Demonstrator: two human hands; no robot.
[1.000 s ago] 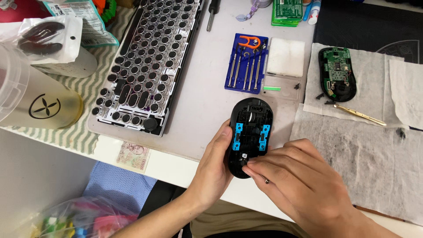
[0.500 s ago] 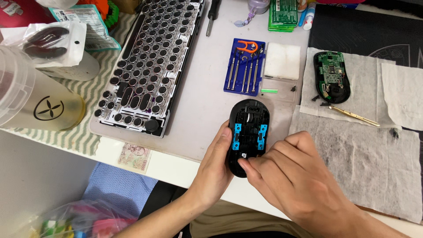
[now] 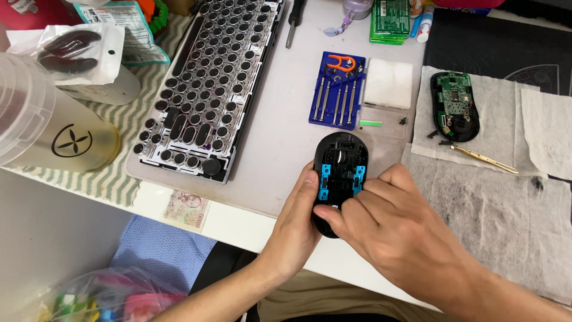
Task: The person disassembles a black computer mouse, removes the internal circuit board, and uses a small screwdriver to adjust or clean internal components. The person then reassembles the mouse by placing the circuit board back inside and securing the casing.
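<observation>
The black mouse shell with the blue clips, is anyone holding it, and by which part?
Yes. The left hand grips the black mouse shell along its left side near the lower end, while the right hand presses its fingertips onto the lower inside.

Even, soft daylight-like light fills the scene, bright without harsh spots. Shadows are faint and short: the hands (image 3: 357, 220) cast a weak, diffuse one onto the desk (image 3: 280, 119) beneath them, toward 6 o'clock. Mild glare sits on the glossy keycaps of the keyboard (image 3: 208, 83) at 11 o'clock and on the clear plastic tumbler (image 3: 47, 125) at 9 o'clock. The centre is sharp, with fine detail crisp in the blue tool tray (image 3: 336, 89) at 12 o'clock. The bag of coloured items (image 3: 89, 298) at 7 o'clock is soft and out of focus. Slight wide-angle stretching shows toward the corners.
</observation>
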